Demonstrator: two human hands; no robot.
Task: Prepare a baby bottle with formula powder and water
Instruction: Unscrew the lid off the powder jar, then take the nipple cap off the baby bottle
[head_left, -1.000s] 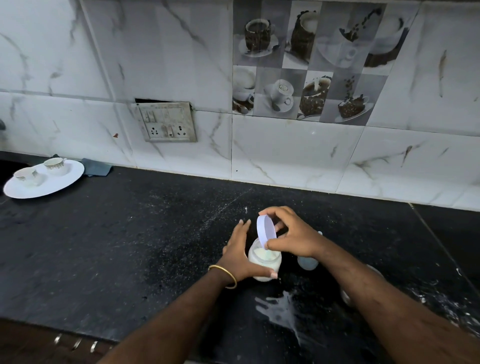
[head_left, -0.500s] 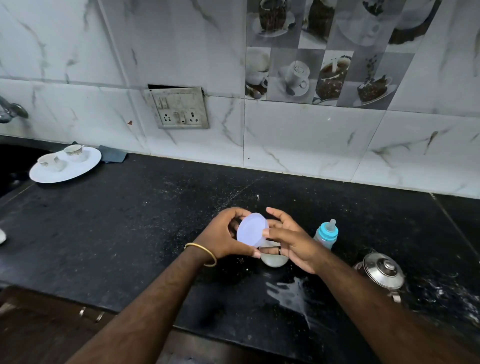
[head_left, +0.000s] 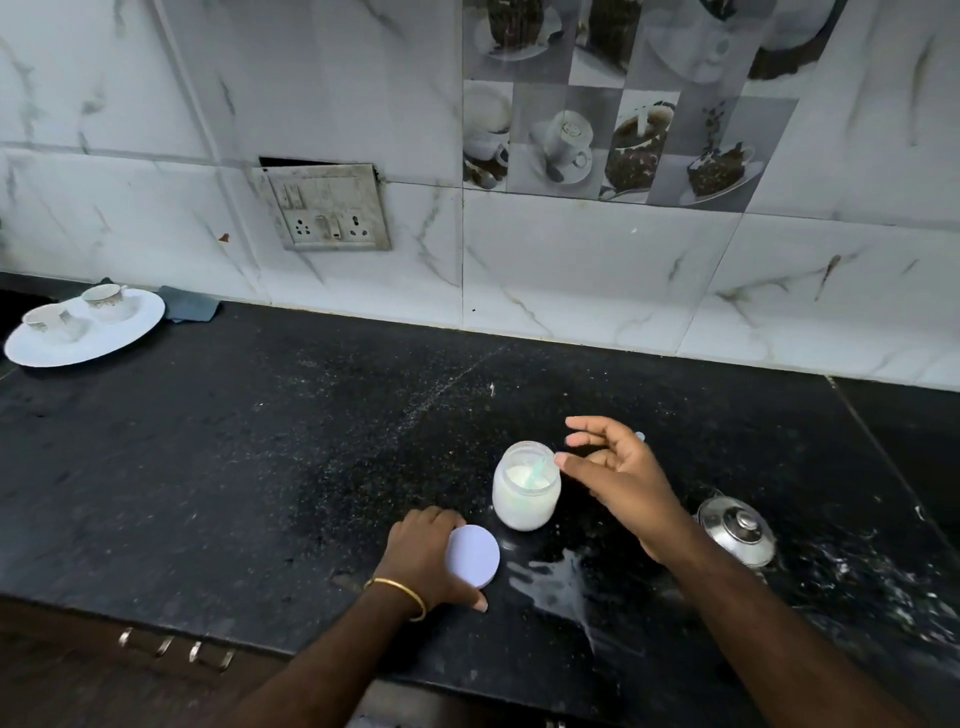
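A small clear jar (head_left: 525, 493) of white formula powder stands open on the black counter (head_left: 234, 467), with a pale scoop (head_left: 537, 470) sticking up inside it. My left hand (head_left: 426, 558) grips the jar's white round lid (head_left: 474, 556) down on the counter in front of the jar. My right hand (head_left: 618, 478) hovers at the jar's right rim, thumb and forefinger at the scoop's handle tip; whether they pinch it is unclear. The baby bottle is hidden behind my right hand; only a bit of its tip (head_left: 640, 437) shows.
A steel pot lid (head_left: 737, 535) lies to the right of my right arm. White spilled powder or liquid (head_left: 556, 582) smears the counter near the front edge. A white plate (head_left: 78, 343) with two cups sits far left, by a grey cloth (head_left: 187, 309).
My left hand took the lid from above the jar and brought it down onto the counter. My right hand let go of the lid and moved to the jar's rim.
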